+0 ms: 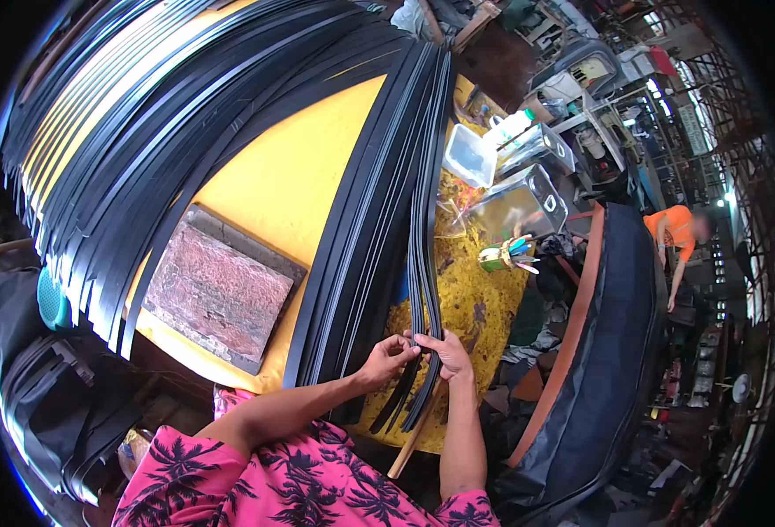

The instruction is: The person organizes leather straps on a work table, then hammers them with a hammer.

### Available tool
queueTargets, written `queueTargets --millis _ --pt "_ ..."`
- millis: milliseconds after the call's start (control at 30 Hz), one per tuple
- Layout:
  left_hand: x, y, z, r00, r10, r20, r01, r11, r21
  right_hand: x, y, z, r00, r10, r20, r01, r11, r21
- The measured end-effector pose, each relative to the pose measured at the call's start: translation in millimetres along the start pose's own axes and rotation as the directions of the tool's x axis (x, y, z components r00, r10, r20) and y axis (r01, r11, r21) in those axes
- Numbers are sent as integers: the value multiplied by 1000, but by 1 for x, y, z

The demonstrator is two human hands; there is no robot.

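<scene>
A bundle of long, narrow black strips (419, 263) runs down the yellow table, with its loose ends fanning out below my hands. My right hand (448, 355) is closed around the bundle near these ends, thumb lying across the strips. Right beside it my left hand (391, 358) pinches at the left edge of the same strips, fingertips close to my right thumb. A wooden stick (412, 442) slants down below my right hand. More black strips (339, 237) lie flat just left of the bundle.
A reddish stone slab (220, 285) rests on the yellow sheet (286, 145), near many spread black strips (194, 97). On the right stand a pen holder (494, 257), metal cans (523, 204) and a plastic tub (470, 155). A person in orange (671, 230) is beyond a large black roll (602, 342).
</scene>
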State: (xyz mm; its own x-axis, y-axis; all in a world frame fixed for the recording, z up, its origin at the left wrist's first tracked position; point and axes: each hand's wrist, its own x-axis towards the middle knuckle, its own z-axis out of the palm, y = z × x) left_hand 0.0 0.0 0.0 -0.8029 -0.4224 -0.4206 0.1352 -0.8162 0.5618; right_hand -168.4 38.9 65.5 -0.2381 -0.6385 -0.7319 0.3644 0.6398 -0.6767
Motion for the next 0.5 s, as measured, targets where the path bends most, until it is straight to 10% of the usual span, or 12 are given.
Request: queueTargets --millis 333,433,500 --pt "2 -6 -9 999 16 -51 -6 981 194 9 15 8 980 -125 -157 118 992 -51" --pt "-24 18 -15 994 60 -92 3 823 568 6 11 28 937 -199 -288 170 978 -120" --pt "-45 46 -25 924 323 204 -333 420 844 3 -1 39 933 -211 -293 87 918 -386"
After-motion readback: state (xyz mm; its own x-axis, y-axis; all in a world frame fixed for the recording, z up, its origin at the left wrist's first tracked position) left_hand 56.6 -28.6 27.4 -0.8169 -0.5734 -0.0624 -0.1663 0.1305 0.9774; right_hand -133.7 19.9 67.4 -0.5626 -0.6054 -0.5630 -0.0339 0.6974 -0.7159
